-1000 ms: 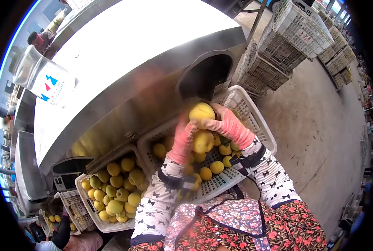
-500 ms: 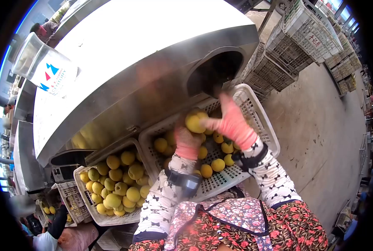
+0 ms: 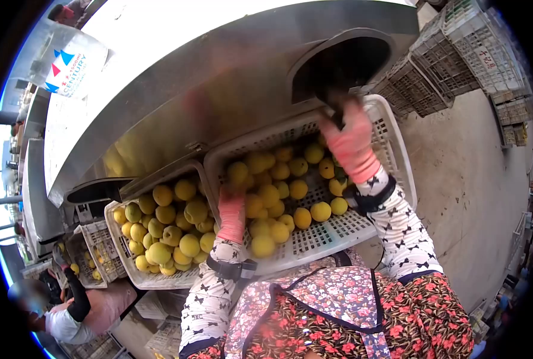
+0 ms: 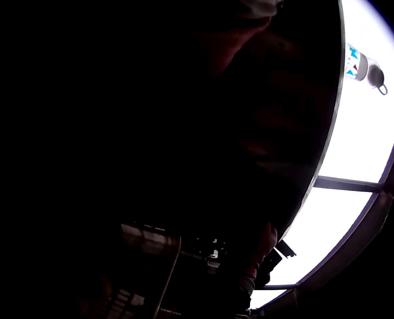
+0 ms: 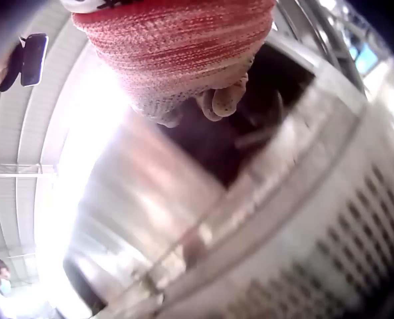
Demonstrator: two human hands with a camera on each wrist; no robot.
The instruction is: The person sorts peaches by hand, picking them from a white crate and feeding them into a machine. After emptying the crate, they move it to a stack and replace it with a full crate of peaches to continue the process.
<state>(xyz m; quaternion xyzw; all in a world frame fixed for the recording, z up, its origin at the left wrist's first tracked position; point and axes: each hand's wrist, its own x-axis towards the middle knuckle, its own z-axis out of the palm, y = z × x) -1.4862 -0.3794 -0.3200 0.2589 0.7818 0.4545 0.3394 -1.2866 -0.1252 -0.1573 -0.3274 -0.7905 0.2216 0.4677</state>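
The left hand, in a pink glove, is low at the left side of the white crate of yellow fruit. Its fingers are blurred among the fruit; whether they grip one cannot be told. Up at the crate's far right edge, the gloved right hand reaches toward the dark opening in the metal machine. Its thumb stands apart from its fingers and no fruit shows in it. In the right wrist view the right hand hangs before the opening, fingertips slightly bent. The left wrist view is mostly dark.
A second crate full of fruit stands at the left. A plastic jug is on the machine's white top. Stacked crates stand at the right. At lower left is another person.
The hands have parted from the large yellow fruit they held together. The left hand has moved down and left, the right hand up and right to the opening. The head view has shifted.
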